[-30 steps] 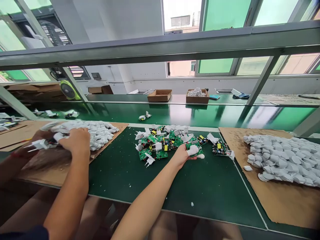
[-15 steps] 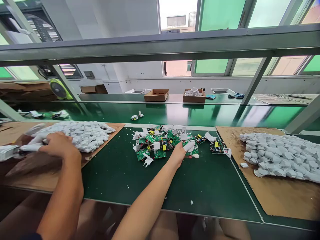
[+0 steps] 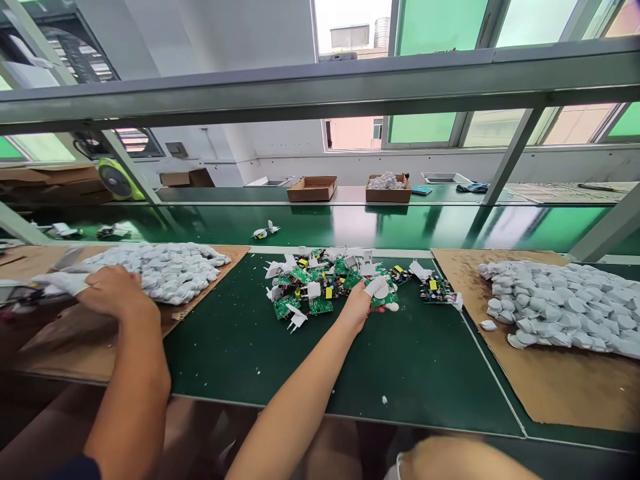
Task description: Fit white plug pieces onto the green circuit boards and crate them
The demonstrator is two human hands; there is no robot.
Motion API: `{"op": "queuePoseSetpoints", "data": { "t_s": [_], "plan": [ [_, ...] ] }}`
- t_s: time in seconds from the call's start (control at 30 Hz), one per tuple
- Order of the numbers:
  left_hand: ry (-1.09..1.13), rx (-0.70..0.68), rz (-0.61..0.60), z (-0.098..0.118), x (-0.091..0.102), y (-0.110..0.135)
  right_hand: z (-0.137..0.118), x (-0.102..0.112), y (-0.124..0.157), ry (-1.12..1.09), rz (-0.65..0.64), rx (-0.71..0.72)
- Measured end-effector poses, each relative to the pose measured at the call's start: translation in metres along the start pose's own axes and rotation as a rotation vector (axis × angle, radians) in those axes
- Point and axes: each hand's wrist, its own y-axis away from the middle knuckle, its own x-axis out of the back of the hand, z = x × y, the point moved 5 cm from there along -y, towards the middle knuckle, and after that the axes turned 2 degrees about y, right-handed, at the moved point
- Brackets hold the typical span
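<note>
My left hand (image 3: 363, 303) reaches to the front right of a heap of green circuit boards (image 3: 320, 307) with white plug casings. White covers its thumb, which presses down on a green circuit board (image 3: 391, 299) with a rounded white part, and the fingers curl underneath. What seems to be my right hand or forearm (image 3: 455, 459) shows blurred at the bottom edge, below the table front. Its fingers are hidden, and a white rim or band lies at its left end.
A co-worker's hand (image 3: 117, 288) works at left beside a pile of white caps (image 3: 165, 267) on cardboard. Another white cap pile (image 3: 565, 307) lies at right. One board (image 3: 437, 291) sits apart. Boxes (image 3: 313, 189) stand behind, under a metal rail (image 3: 320, 93).
The blurred limb at bottom right has risen further into view. My left hand stays nearly still at the heap, its thumb slightly shifted. The co-worker's hand has moved a little left.
</note>
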Motion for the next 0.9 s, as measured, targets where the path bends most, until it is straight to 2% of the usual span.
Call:
{"op": "queuePoseSetpoints", "data": {
  "t_s": [0.07, 0.13, 0.17, 0.2, 0.23, 0.27, 0.33, 0.4, 0.57, 0.73, 0.8, 0.9],
  "plan": [
    [0.050, 0.065, -0.048, -0.033, -0.075, -0.001, 0.010, 0.038, -0.001, 0.021, 0.151, -0.045],
    [0.167, 0.026, -0.060, -0.076, -0.159, -0.008, 0.033, 0.089, -0.004, 0.049, 0.551, -0.239],
    [0.223, 0.006, -0.056, -0.099, -0.196, -0.014, 0.046, 0.109, -0.007, 0.022, 0.707, -0.335],
    [0.232, 0.012, -0.073, -0.121, -0.226, -0.020, 0.057, 0.121, -0.016, -0.069, 0.749, -0.356],
    [0.234, 0.016, -0.083, -0.139, -0.249, -0.026, 0.066, 0.125, -0.030, -0.221, 0.698, -0.319],
    [0.242, 0.014, -0.084, -0.153, -0.262, -0.032, 0.073, 0.126, -0.044, -0.373, 0.647, -0.261],
    [0.244, 0.019, -0.087, -0.169, -0.269, -0.041, 0.079, 0.122, -0.067, -0.598, 0.591, -0.133],
    [0.260, 0.021, -0.090, -0.173, -0.263, -0.045, 0.082, 0.115, -0.078, -0.682, 0.634, -0.067],
    [0.296, 0.025, -0.090, -0.170, -0.258, -0.038, 0.082, 0.093, -0.081, -0.731, 0.634, -0.043],
    [0.207, 0.026, -0.139, -0.173, -0.260, -0.034, 0.081, 0.089, -0.075, -0.694, 0.574, 0.033],
    [0.124, -0.027, -0.179, -0.173, -0.258, -0.035, 0.081, 0.088, -0.075, -0.715, 0.572, 0.030],
    [-0.009, -0.152, -0.185, -0.169, -0.254, -0.037, 0.082, 0.089, -0.075, -0.750, 0.654, 0.028]
  ]
}}
